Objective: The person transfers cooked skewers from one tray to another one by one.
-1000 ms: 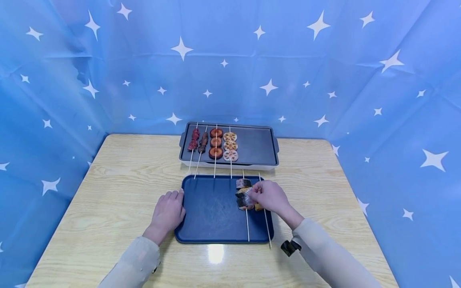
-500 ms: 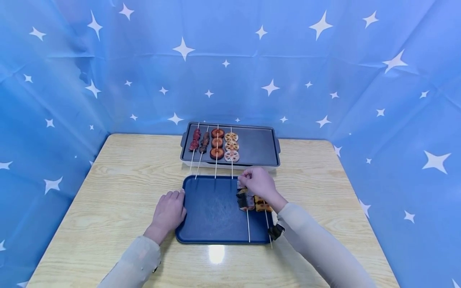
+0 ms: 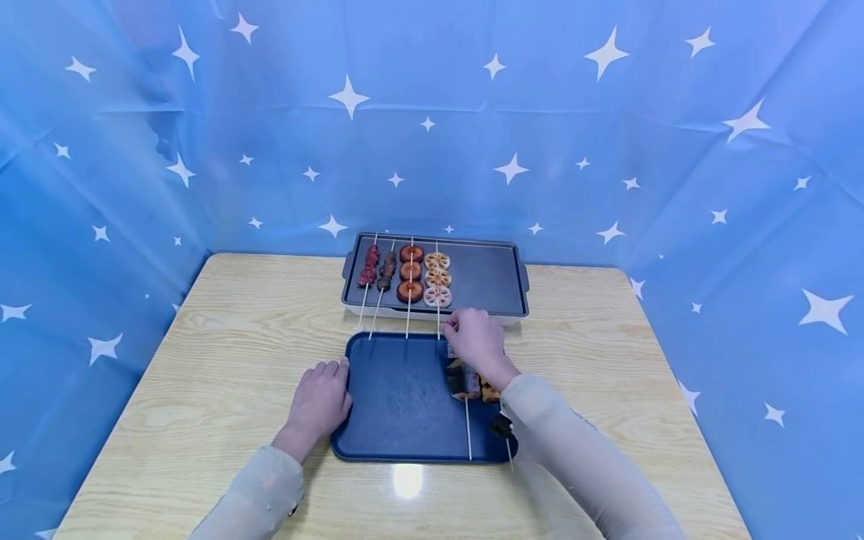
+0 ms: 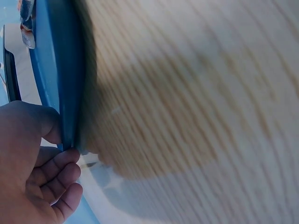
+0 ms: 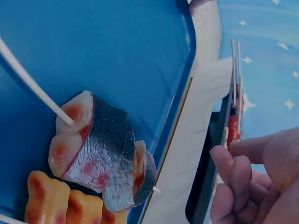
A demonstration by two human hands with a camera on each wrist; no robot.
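My left hand (image 3: 320,397) grips the left edge of the blue tray (image 3: 391,420); in the left wrist view its thumb lies on one side of the rim and the fingers on the other. Over the tray's far edge, my right hand (image 3: 475,341) pinches the stick end of the lotus root skewer (image 3: 437,277), whose slices lie on the dark griddle (image 3: 486,274). Below that hand, a fish skewer (image 5: 100,149) rests on the tray's right side. Beside it lies a skewer of yellow pieces (image 5: 63,200), partly hidden by the right hand and sleeve.
Also on the griddle, left of the lotus root, are a skewer of round brown slices (image 3: 409,271), a dark meat skewer (image 3: 387,270) and a red meat skewer (image 3: 369,266). Their sticks overhang its front. A star-patterned blue cloth (image 3: 405,150) rises behind the wooden table (image 3: 256,322).
My right hand has moved from the fish skewer up and left to the lotus root skewer's stick. The left hand stays on the tray edge.
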